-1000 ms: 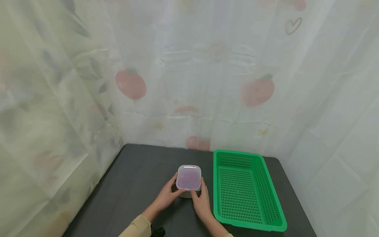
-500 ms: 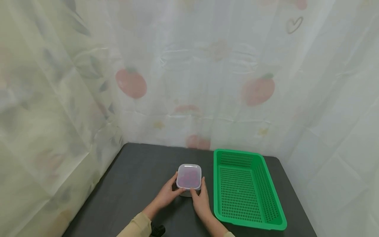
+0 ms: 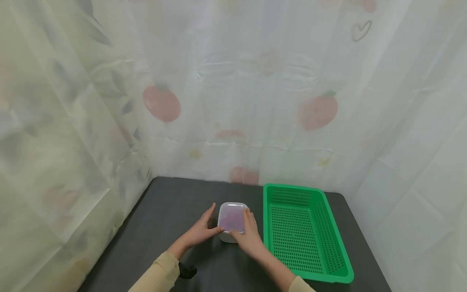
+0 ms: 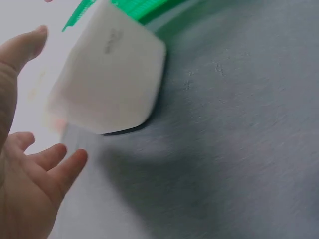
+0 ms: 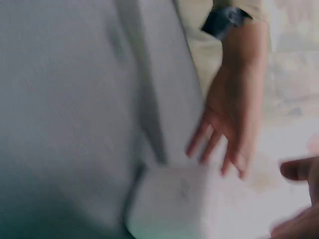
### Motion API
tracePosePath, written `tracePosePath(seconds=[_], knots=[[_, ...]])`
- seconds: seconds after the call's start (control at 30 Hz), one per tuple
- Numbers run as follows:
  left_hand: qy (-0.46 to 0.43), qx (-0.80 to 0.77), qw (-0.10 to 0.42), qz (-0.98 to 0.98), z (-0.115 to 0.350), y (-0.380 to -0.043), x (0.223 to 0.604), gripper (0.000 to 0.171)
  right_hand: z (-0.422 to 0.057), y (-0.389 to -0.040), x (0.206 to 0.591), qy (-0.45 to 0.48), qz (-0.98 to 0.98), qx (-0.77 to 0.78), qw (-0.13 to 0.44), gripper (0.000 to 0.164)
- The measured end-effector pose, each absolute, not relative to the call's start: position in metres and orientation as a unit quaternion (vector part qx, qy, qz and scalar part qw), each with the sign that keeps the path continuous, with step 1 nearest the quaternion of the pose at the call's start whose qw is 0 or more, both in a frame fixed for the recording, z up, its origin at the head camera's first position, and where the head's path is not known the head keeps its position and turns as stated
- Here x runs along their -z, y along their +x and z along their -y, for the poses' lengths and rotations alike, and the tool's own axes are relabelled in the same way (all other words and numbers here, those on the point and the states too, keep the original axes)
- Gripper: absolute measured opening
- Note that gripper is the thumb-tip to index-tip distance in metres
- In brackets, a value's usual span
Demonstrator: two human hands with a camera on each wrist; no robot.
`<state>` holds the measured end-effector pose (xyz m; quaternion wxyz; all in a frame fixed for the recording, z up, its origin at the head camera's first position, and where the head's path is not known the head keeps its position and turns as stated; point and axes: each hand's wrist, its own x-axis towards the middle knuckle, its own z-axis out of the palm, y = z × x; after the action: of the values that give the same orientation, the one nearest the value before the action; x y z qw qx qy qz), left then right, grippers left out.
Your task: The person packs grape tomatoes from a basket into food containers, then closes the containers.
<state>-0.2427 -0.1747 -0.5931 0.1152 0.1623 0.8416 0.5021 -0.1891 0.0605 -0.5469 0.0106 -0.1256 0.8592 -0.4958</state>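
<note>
A square, white-walled food container [image 3: 229,238] with a translucent lid [image 3: 231,217] stands on the dark table. Something pinkish-purple shows through the lid. My left hand [image 3: 198,233] is just left of the container, fingers spread; the left wrist view shows a gap between that hand [image 4: 30,189] and the container's white side [image 4: 112,74]. Over the container's right edge lies my right hand [image 3: 249,233], its fingers loosely extended. The right wrist view is blurred, with the right thumb [image 5: 299,169] apart from the container wall [image 5: 172,199]; whether the fingertips touch the lid, I cannot tell.
A green perforated basket [image 3: 268,243] stands just right of the container on the dark table [image 3: 171,211]. Patterned white curtains [image 3: 233,101] hang behind and at both sides. A dark band [image 3: 187,271] sits at my left wrist.
My left hand has let go of the container and drawn back to the left. My right hand has loosened and risen over the lid's right edge. The container stands practically where it was.
</note>
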Motion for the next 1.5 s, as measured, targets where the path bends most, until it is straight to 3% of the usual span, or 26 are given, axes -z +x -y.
tracePosePath(seconds=[0.17, 0.47, 0.77, 1.5], knots=[[0.196, -0.452, 0.141, -0.859, 0.182, -0.254, 0.578, 0.103, -0.087, -0.217, 0.523, -0.221, -0.913, 0.342, 0.039, 0.088], [0.217, -0.388, 0.182, -0.877, 0.179, -0.267, 0.563, 0.104, -0.112, -0.264, 0.516, -0.294, -0.943, 0.107, 0.110, 0.094], [0.223, -0.366, 0.213, -0.878, 0.177, -0.276, 0.566, 0.108, -0.111, -0.281, 0.526, -0.296, -0.943, 0.064, 0.140, 0.102], [0.225, -0.371, 0.208, -0.876, 0.175, -0.285, 0.574, 0.106, -0.110, -0.288, 0.533, -0.297, -0.947, 0.063, 0.107, 0.105]])
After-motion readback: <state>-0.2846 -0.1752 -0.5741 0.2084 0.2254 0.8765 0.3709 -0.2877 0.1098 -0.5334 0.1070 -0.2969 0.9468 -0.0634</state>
